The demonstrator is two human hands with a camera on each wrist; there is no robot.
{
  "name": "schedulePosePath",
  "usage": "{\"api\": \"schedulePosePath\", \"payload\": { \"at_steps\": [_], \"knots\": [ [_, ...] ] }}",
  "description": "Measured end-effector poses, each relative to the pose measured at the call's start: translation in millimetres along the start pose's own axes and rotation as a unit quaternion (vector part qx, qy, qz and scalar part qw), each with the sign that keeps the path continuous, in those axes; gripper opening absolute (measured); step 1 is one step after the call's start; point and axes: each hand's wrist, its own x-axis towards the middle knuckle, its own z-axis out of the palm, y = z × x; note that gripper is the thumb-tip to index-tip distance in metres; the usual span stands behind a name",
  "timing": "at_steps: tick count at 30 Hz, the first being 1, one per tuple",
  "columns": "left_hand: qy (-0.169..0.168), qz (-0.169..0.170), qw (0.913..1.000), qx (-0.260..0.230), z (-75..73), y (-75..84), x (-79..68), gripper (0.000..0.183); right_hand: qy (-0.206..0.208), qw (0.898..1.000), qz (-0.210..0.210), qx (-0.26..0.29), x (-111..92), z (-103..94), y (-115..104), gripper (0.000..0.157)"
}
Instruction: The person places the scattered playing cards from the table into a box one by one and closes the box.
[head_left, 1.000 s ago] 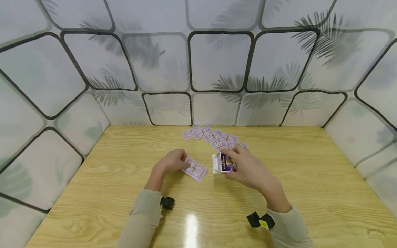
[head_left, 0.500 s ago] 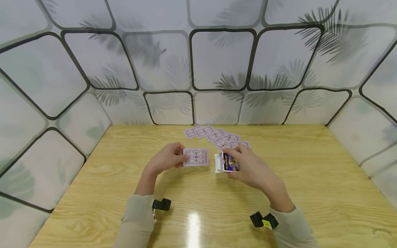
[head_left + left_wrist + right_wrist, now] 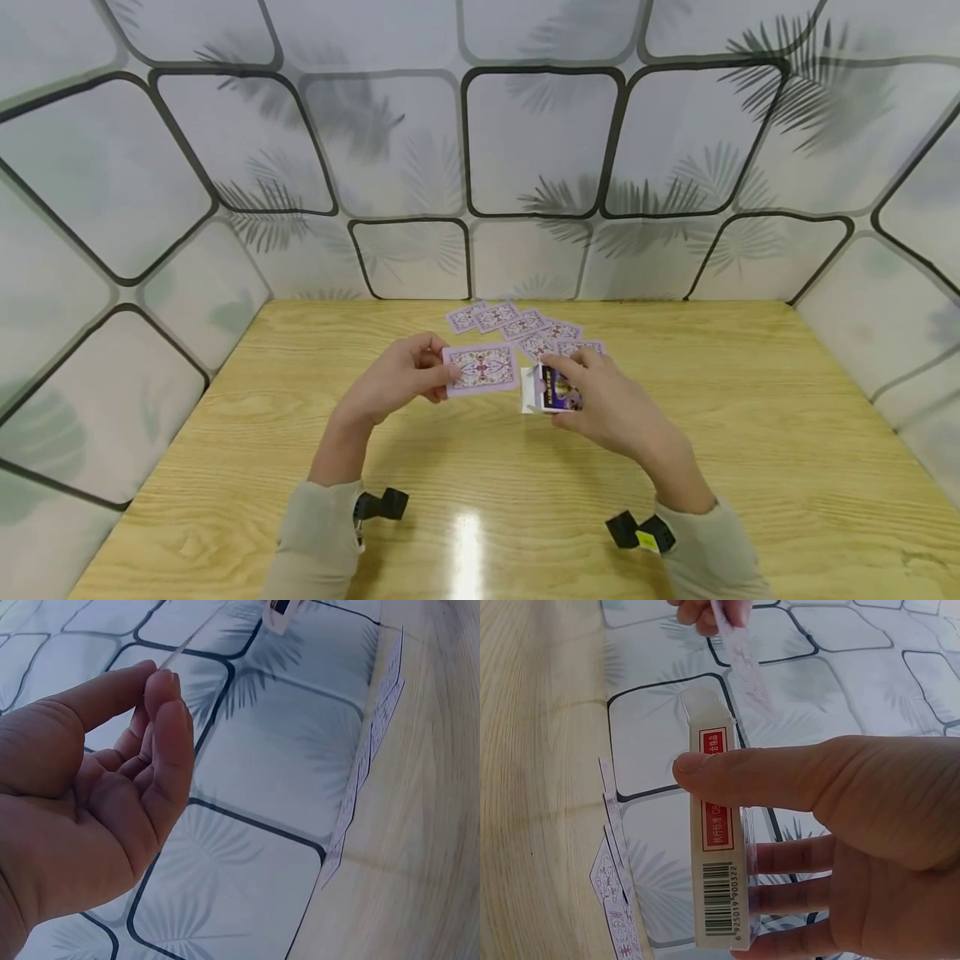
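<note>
The left hand (image 3: 397,379) pinches a card (image 3: 483,369) in its fingers; the right hand (image 3: 615,408) grips a box (image 3: 560,392). Overlapping cards (image 3: 523,325) lie farther off.

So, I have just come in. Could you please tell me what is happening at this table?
The person's left hand pinches a card above the table, with its patterned side up. The right hand grips a box, whose white flap stands open on the end nearer the left hand. Farther back, other cards lie pattern up on the table, partly overlapping.
</note>
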Motion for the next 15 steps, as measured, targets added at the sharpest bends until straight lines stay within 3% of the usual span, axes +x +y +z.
{"api": "schedulePosePath", "payload": {
  "at_steps": [7, 15],
  "knots": [
    [-0.014, 0.013, 0.9996, -0.019, 10.3, 9.1, -2.1, 0.019, 0.018, 1.0, -0.012, -0.001, 0, -0.3, 1, 0.07],
    [-0.004, 0.008, 0.9998, -0.02, 21.2, 7.4, 0.5, 0.022, 0.021, 1.0, -0.005, -0.002, -1, -1.5, 1, 0.07]
  ]
}}
